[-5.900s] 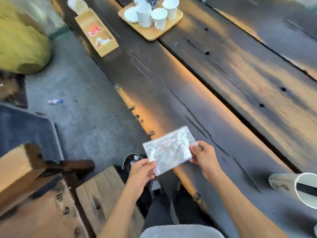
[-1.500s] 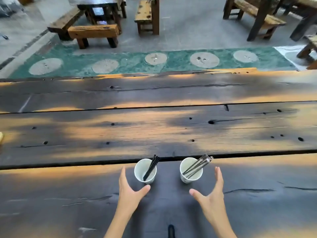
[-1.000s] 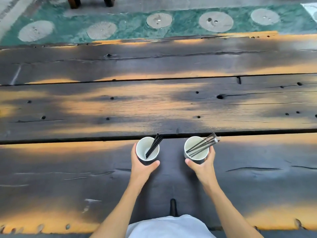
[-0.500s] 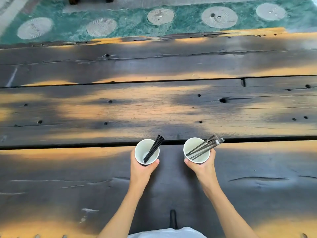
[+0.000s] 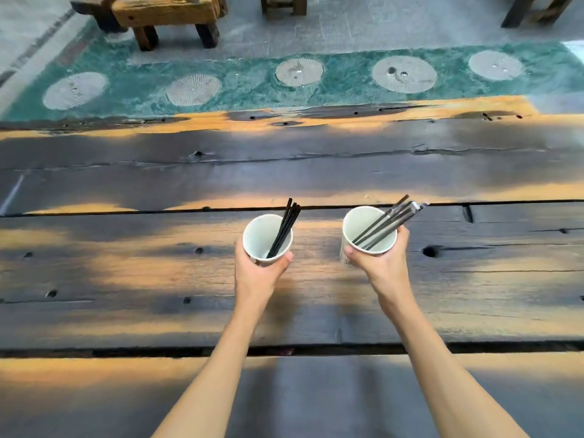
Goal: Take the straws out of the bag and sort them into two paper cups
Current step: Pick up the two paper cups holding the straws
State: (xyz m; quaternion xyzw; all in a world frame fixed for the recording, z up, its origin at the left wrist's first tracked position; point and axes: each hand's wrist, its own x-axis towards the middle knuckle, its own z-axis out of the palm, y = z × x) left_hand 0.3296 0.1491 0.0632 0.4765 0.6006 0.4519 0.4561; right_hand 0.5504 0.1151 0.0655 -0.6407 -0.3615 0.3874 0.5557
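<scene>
Two white paper cups are held above the dark wooden table (image 5: pixel 126 273). My left hand (image 5: pixel 257 273) grips the left cup (image 5: pixel 259 237), which holds several bare black straws (image 5: pixel 286 227) leaning to the right. My right hand (image 5: pixel 380 265) grips the right cup (image 5: pixel 360 227), which holds several straws in clear wrappers (image 5: pixel 390 221) that stick out over the rim to the upper right. The bag is not in view.
The table is made of long dark planks with gaps and knot holes. Beyond its far edge lies a green floor strip (image 5: pixel 246 86) with round stone discs. A wooden bench (image 5: pixel 167 14) stands on the grey floor at the back left.
Both hands have closed on the cups and carried them forward over the middle plank, further apart than half a second ago. The view has tilted up.
</scene>
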